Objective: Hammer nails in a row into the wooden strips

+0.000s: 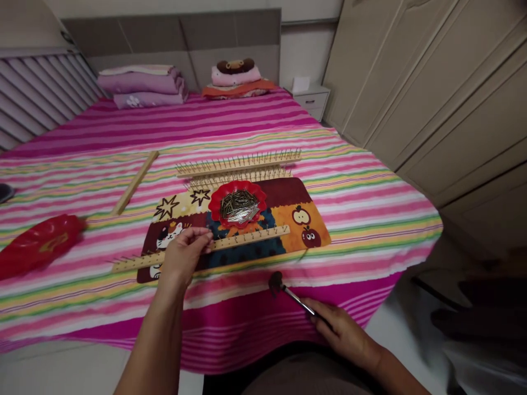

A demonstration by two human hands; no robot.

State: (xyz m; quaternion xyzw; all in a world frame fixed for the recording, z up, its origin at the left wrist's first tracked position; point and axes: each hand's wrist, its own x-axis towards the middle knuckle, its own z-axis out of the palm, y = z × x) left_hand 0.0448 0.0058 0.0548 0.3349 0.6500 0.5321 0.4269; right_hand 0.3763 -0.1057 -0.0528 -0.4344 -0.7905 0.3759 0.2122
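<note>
My left hand (183, 252) rests on a long wooden strip (247, 238) studded with nails. Its fingertips are pinched together just above the strip; whether they hold a nail is too small to make out. My right hand (341, 329) grips the handle of a small hammer (284, 288) whose dark head hovers near the bed's front edge. A red scalloped dish (214, 204) full of loose nails sits just behind the strip. All of this lies on a patchwork mat (308, 219) with cat and apple pictures.
Two more nail-studded strips (239, 164) lie behind the dish, and a bare strip (135, 184) lies to the left. A red plastic lid or dish (37, 244) sits at the left. The striped bed (370, 203) carries folded bedding (142, 85) at the back. Wardrobe doors (444, 93) stand at the right.
</note>
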